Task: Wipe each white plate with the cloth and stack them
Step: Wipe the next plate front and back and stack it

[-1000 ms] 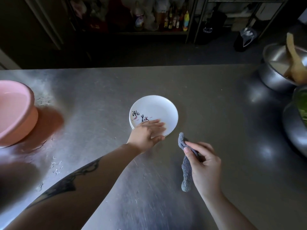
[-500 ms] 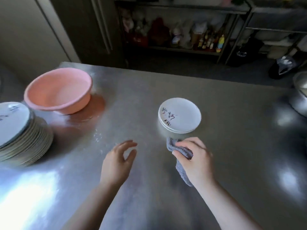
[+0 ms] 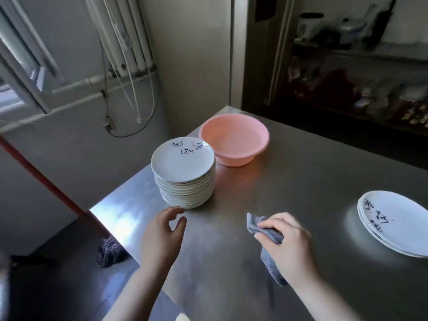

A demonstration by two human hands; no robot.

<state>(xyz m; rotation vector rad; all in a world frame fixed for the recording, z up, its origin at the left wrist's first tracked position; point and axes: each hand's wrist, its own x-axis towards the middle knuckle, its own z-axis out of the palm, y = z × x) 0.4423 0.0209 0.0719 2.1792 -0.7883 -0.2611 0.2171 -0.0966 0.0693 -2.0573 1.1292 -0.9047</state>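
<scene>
Reaching for the next plate, I judge: my left hand (image 3: 162,237) hovers loosely curled, empty, near the tall stack (image 3: 184,172) at eleven o'clock; my right hand (image 3: 287,244) clutches the cloth (image 3: 268,232). Wiped plates (image 3: 393,223) sit at three o'clock. Next, lift the top plate.

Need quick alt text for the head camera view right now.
A left hand, open, reaches toward a tall plate stack on a steel table; the right hand grips a grey cloth. A pink basin sits behind; a short stack lies right.
</scene>
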